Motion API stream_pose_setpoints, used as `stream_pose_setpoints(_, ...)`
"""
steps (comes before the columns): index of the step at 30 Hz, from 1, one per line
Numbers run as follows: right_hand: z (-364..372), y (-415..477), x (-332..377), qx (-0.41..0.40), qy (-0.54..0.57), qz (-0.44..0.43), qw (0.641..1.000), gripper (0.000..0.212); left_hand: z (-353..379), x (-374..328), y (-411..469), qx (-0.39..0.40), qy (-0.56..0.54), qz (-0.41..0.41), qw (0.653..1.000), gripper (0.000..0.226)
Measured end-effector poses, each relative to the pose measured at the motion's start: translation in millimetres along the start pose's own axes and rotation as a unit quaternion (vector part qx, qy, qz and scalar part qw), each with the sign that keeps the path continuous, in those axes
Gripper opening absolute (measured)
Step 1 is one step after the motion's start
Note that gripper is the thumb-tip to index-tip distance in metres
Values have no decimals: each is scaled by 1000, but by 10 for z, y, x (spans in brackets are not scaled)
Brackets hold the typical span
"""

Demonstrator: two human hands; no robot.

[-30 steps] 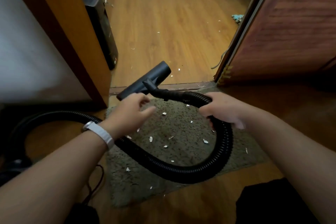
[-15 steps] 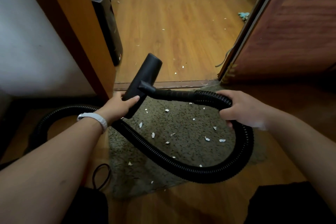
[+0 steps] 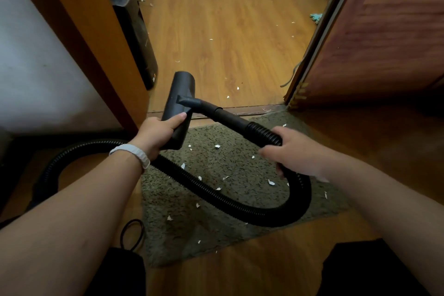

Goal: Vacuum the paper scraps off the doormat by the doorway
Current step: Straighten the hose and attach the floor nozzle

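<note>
The glossy plank floor [image 3: 228,31] is running through the doorway toward twelve o'clock, lying wide and open beyond the thin threshold strip [image 3: 252,111]. A reddish wood-grain door [image 3: 384,31] is standing ajar at two o'clock, its lower corner just beside the mat's far right corner, while an orange-brown door frame [image 3: 96,43] is closing off ten o'clock. The doormat [image 3: 182,235], a shaggy olive-grey rectangle, is lying at centre with its far edge along the threshold. A ribbed black hose [image 3: 216,196] is curving in from nine o'clock, crossing the mat, bending round at four o'clock and rising into a smooth rigid tube. That tube is joining a flat oblong black floor head [image 3: 181,94], which is hanging above the mat's far left corner at eleven o'clock. The left hand [image 3: 157,133] is gripping the head's near end, thumb along the top, fingers curling underneath. The right hand [image 3: 295,154] is clasping the ribbed hose at three o'clock, fingers wrapped round it. Small ragged white paper scraps [image 3: 271,182] are dotting the pile, mostly inside the hose loop, with a few lying past the threshold
</note>
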State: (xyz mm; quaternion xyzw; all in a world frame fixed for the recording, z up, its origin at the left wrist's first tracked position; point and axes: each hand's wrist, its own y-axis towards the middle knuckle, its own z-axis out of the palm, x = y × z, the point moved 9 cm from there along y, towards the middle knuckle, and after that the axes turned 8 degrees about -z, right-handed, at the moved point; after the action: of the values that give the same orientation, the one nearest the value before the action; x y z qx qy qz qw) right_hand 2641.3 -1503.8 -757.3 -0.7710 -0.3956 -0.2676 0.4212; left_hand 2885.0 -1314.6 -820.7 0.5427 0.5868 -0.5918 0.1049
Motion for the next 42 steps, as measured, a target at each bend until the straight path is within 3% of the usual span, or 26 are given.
stream_pose_setpoints(7, 197, 208, -52, -14, -164, 15, 986, 35, -5, 94, 3, 19, -64, -41, 997, 70)
stream_pose_setpoints(11, 263, 227, 66, -38, -82, -23, 996, 33, -67, 49, -44, 20, -78, -25, 996, 61)
stream_pose_setpoints(19, 340, 325, 118, -40, -25, 4, 999, 27, -142, 118, -73, 20, -104, -21, 994, 48)
stream_pose_setpoints(23, 326, 287, 269, -45, -64, -17, 997, 28, -262, 148, -171, 13, -41, -11, 999, 64)
stream_pose_setpoints(31, 575, 165, 735, -65, -167, -88, 980, 28, -1023, 35, -487, -40, 98, 69, 992, 69)
stream_pose_setpoints(42, 1287, 148, 1655, -25, -253, -201, 946, 25, -2287, 816, -1157, -158, 51, 103, 981, 67)
